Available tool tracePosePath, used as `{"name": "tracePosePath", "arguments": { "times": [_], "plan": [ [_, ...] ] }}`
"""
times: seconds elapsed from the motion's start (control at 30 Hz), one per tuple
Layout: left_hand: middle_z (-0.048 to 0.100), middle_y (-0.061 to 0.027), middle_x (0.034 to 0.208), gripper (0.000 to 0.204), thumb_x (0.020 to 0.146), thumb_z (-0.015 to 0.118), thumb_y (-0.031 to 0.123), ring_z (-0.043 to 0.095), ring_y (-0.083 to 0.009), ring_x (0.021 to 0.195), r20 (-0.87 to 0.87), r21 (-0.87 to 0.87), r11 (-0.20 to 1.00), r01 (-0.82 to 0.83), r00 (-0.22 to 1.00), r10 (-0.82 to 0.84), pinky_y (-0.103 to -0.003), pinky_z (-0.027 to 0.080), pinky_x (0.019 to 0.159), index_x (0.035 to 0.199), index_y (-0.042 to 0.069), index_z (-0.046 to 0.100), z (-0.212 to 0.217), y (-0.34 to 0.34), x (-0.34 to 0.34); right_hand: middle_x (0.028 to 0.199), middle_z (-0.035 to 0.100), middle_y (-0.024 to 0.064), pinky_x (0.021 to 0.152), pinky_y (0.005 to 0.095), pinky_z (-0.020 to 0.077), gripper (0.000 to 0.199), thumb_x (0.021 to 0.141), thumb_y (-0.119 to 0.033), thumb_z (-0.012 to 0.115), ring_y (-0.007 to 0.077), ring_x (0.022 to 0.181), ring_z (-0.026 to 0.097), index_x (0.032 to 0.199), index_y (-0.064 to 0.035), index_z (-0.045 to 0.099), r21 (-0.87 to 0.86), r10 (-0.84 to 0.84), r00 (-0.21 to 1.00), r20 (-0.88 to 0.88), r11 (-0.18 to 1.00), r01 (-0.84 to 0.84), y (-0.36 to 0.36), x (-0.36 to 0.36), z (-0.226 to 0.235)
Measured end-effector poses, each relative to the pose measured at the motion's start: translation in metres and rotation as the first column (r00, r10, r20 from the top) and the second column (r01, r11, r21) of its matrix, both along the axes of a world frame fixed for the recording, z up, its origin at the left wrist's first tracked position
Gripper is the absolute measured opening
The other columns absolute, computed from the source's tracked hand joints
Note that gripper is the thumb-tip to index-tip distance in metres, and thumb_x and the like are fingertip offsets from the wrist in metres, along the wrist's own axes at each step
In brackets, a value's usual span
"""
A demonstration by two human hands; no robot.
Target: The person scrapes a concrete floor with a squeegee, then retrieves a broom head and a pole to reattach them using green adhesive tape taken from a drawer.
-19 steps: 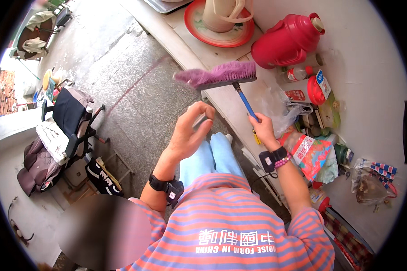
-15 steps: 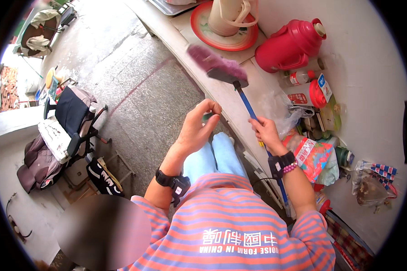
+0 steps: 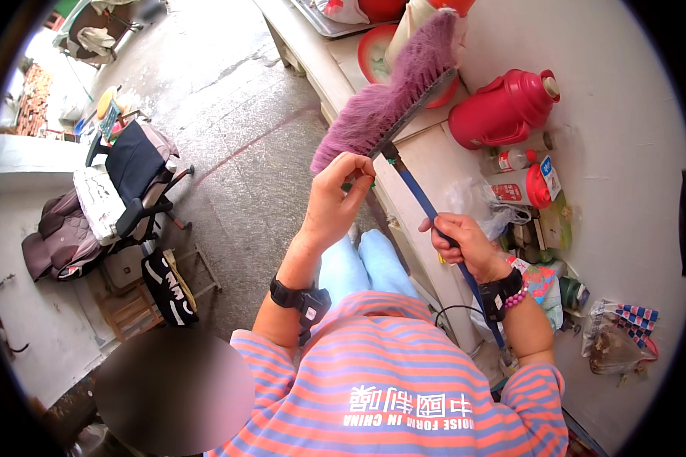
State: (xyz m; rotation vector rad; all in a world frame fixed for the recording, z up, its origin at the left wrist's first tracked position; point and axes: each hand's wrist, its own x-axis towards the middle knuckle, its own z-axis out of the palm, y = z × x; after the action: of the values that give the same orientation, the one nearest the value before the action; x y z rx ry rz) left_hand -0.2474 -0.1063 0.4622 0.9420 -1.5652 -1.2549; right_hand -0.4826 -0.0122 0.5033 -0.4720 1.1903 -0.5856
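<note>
My right hand [image 3: 471, 244] is wrapped round the blue handle of a broom [image 3: 418, 189]. The broom's head points up and away, its purple bristles [image 3: 370, 114] fanned out on a dark base. My left hand [image 3: 334, 194] is pinched closed just below the near end of the bristles. Something small and green shows at its fingertips, too little of it to name. Whether the left fingers touch the bristles I cannot tell. Behind the broom head, a pale jug and a red-rimmed plate [image 3: 373, 55] are partly hidden.
A white counter [image 3: 427, 160] runs along the wall on my right. It carries a red thermos [image 3: 503, 110], bottles, a clear plastic bag [image 3: 472, 202] and packages. To the left stand a stroller-like wheeled seat [image 3: 137, 164] and a black bag [image 3: 168, 289] on the grey floor [image 3: 244, 183].
The broom head has turned over, bringing its bristles round toward the left, and now spreads wider across the counter's edge. My right hand has tilted with the handle; my left stays close beneath the bristles.
</note>
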Motion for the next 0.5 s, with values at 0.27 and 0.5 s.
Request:
{"name": "tracePosePath", "arguments": {
  "times": [0.27, 0.5],
  "plan": [
    [0.058, -0.0002, 0.077, 0.011, 0.079, 0.063, -0.005, 0.047, -0.0079, 0.067, 0.062, -0.070, 0.977, -0.201, 0.977, 0.205, -0.022, 0.040, 0.063, 0.087, 0.002, 0.063, 0.007, 0.015, -0.003, 0.061, 0.042, -0.0060, 0.039, 0.0179, 0.0236, 0.022, 0.098, -0.022, 0.051, 0.0008, 0.046, 0.032, 0.097, -0.0027, 0.061, -0.089, 0.075, 0.990, -0.122, 0.992, -0.086, 0.000, 0.015, -0.001],
    [0.063, -0.0027, 0.077, 0.014, 0.077, 0.066, -0.004, 0.051, -0.0083, 0.066, 0.069, -0.094, 0.934, -0.345, 0.934, 0.351, -0.023, 0.041, 0.060, 0.090, 0.001, 0.066, 0.005, 0.024, -0.009, 0.062, 0.045, -0.0057, 0.042, 0.0190, 0.0283, 0.021, 0.096, -0.020, 0.052, 0.0020, 0.048, 0.036, 0.094, -0.0024, 0.064, -0.150, 0.099, 0.966, -0.238, 0.979, -0.138, 0.003, 0.032, -0.008]
  ]
}}
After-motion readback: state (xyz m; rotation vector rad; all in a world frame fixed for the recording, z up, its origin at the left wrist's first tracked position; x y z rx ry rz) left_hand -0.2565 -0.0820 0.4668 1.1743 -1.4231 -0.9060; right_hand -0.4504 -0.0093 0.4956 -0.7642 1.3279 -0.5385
